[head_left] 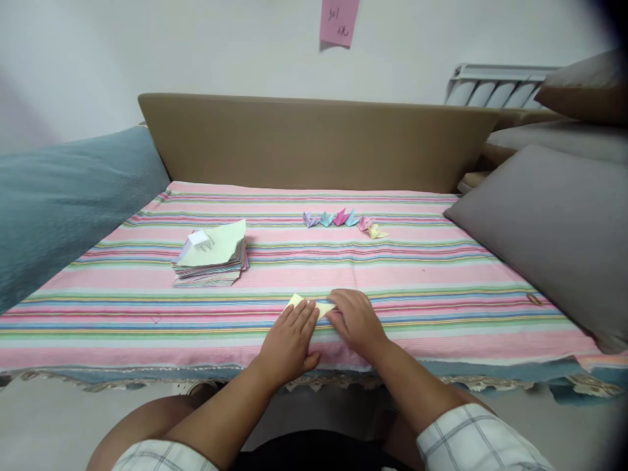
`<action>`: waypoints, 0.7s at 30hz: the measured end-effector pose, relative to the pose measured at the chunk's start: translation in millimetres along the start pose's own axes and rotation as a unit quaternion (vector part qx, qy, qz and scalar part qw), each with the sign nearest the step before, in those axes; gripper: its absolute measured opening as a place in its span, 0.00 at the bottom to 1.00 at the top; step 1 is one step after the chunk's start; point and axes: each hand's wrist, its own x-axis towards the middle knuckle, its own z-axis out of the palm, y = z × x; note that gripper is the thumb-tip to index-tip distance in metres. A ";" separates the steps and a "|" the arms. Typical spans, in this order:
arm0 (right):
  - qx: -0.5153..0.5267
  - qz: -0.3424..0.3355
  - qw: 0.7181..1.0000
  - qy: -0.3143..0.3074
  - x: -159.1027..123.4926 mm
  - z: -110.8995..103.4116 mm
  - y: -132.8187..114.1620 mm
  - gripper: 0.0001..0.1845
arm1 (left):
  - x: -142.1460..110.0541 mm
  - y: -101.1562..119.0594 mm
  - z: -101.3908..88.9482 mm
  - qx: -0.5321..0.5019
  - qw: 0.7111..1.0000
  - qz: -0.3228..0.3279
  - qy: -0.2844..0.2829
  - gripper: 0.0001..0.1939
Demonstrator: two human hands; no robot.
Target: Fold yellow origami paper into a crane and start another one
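Observation:
A small piece of folded pale yellow paper [324, 308] lies on the striped cloth near its front edge. My left hand [290, 337] rests flat over the paper's left part, fingers stretched out and pressing it down, so much of it is hidden. At the paper's right tip is my right hand [357, 322], its thumb and fingers closed in a pinch on that corner. Farther back sits a row of small folded paper cranes [341, 217] in purple, blue, pink and yellow.
To the left stands a stack of square coloured paper [210, 271] with a small white block [199, 239] on top. Grey cushions [549, 229] line the right side, a blue-covered armrest [73, 203] the left. A brown ring-like item [534, 299] lies near the cushion.

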 end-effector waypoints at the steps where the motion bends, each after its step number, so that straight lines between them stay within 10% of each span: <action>1: -0.015 -0.055 0.998 -0.005 -5.5 1.9 -4.0 0.20 | -0.1 0.1 -0.1 -0.002 1.000 0.000 0.001 0.40; 6: -0.052 -0.186 0.978 -0.079 -27.1 15.0 -18.3 0.39 | -0.7 -0.2 0.5 -0.007 1.000 -0.001 0.010 0.38; 21: -0.096 -0.083 0.987 -0.099 -33.3 18.8 -7.4 0.40 | 0.5 -0.7 0.0 0.001 1.000 0.002 -0.006 0.41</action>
